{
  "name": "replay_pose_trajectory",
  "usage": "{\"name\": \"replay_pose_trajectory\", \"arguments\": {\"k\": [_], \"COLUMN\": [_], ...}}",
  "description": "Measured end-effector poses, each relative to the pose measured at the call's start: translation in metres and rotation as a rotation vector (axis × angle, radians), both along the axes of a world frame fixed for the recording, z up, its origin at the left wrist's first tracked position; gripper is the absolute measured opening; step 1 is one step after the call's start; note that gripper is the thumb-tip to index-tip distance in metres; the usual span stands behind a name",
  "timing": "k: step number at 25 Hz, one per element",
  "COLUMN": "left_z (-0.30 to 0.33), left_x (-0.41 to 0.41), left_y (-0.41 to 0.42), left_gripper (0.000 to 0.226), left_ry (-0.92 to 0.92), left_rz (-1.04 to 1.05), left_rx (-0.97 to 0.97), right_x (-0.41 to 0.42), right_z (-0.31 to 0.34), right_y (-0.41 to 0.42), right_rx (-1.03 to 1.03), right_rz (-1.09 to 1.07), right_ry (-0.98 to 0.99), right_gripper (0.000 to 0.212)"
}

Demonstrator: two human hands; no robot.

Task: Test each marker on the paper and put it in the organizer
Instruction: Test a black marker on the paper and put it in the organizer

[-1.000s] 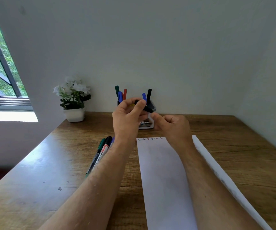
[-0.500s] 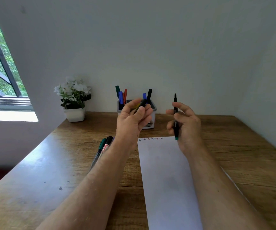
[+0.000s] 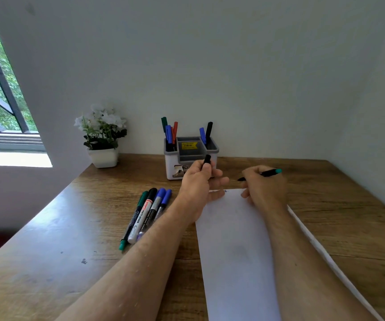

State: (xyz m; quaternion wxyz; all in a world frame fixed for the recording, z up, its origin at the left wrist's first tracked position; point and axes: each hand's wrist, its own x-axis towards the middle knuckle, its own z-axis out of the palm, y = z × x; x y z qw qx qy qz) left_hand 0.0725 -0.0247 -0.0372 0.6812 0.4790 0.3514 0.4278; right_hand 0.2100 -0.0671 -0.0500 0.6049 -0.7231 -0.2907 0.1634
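Observation:
My right hand (image 3: 264, 187) grips an uncapped black marker with a teal end (image 3: 269, 173), its tip pointing left just above the top edge of the white paper (image 3: 235, 251). Small colour marks line that top edge. My left hand (image 3: 200, 179) holds the marker's black cap (image 3: 207, 159) upright between thumb and fingers, its lower fingers resting on the paper's top-left corner. The grey and white organizer (image 3: 190, 156) stands behind my hands against the wall, with several markers upright in its left and right compartments. Several more markers (image 3: 148, 210) lie on the desk left of my left forearm.
A white pot of white flowers (image 3: 102, 137) stands at the back left of the wooden desk (image 3: 47, 262). A window lies to the far left. A second sheet's edge (image 3: 326, 256) shows under my right forearm. A wall closes the right side.
My right hand turned the uncapped marker from upright to nearly level and lowered it to the paper's top edge. My left hand came down with the cap onto the paper's corner.

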Motion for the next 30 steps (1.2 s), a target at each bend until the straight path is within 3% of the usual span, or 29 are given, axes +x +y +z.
{"name": "replay_pose_trajectory", "arguments": {"k": [8, 14, 30], "left_z": [-0.009, -0.012, -0.013], "left_x": [0.007, 0.009, 0.011], "left_y": [0.002, 0.008, 0.010], "left_gripper": [0.020, 0.019, 0.021], "left_ry": [0.027, 0.039, 0.028], "left_rz": [0.049, 0.074, 0.083], "left_rx": [-0.021, -0.052, -0.097], "right_x": [0.002, 0.003, 0.005], "right_z": [0.001, -0.003, -0.010], "right_y": [0.000, 0.005, 0.010], "right_rx": [-0.075, -0.123, -0.133], "right_rz": [0.176, 0.196, 0.185], "right_ry": [-0.142, -0.259, -0.275], "right_gripper": [0.001, 0.013, 0.013]}}
